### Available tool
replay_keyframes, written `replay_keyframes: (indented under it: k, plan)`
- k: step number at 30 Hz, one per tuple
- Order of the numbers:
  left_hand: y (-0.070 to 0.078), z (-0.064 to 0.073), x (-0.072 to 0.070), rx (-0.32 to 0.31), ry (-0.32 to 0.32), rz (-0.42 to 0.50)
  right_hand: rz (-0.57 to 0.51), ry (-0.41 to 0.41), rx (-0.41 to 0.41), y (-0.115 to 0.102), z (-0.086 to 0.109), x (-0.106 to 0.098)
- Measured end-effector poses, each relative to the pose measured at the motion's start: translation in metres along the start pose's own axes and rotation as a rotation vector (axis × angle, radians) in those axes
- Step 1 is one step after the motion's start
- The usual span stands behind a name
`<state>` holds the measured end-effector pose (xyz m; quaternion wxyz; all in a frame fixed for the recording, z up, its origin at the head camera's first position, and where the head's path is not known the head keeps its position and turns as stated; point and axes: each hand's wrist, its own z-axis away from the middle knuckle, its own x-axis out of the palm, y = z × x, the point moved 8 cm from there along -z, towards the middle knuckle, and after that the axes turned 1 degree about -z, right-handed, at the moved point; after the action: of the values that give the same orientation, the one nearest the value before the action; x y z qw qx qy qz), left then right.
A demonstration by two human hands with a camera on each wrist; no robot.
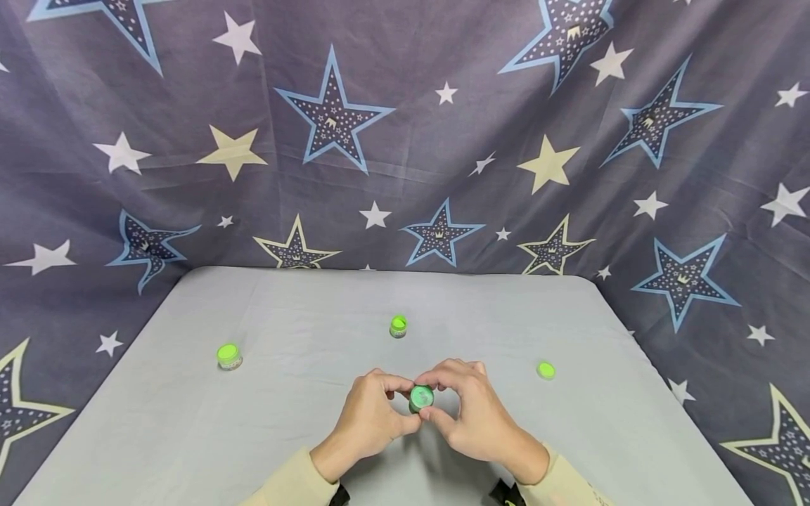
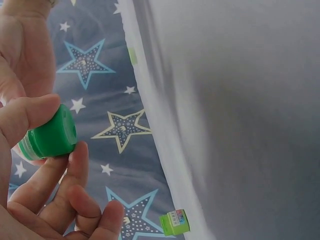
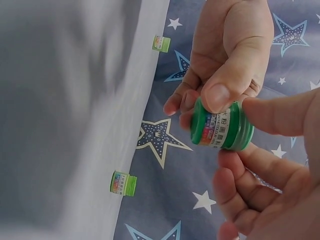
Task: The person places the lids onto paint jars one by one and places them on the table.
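Both hands hold a small green paint jar (image 1: 421,398) above the table, near the front centre. My left hand (image 1: 373,416) pinches its left side between thumb and forefinger. From the right, my right hand (image 1: 468,411) pinches it the same way. A printed label runs round the paint jar (image 3: 218,128) in the right wrist view, where its end near the right hand looks clear and ridged. In the left wrist view, the left thumb lies across the paint jar (image 2: 51,134); fingers partly cover it. Whether the jar is capped, I cannot tell.
On the grey-covered table (image 1: 304,309), a lime-topped jar (image 1: 229,356) stands at left and a smaller lime jar (image 1: 398,326) beyond the hands. A flat lime lid (image 1: 546,370) lies at right. A star-patterned cloth (image 1: 405,183) hangs behind.
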<state>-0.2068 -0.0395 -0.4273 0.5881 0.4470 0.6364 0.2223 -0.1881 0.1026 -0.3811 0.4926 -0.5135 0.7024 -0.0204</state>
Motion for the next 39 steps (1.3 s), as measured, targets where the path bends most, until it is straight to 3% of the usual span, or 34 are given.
replay_keyframes:
  k: [30,39]
  plan:
    - [0.0019,0.0013,-0.0007,0.010,0.013,0.016,0.087,0.137,0.096,0.0070,0.0043,-0.0003]
    - [0.0012,0.0007,-0.0005,-0.004,0.010,0.021,0.084,0.107,0.126,0.0089,0.0031,-0.0021]
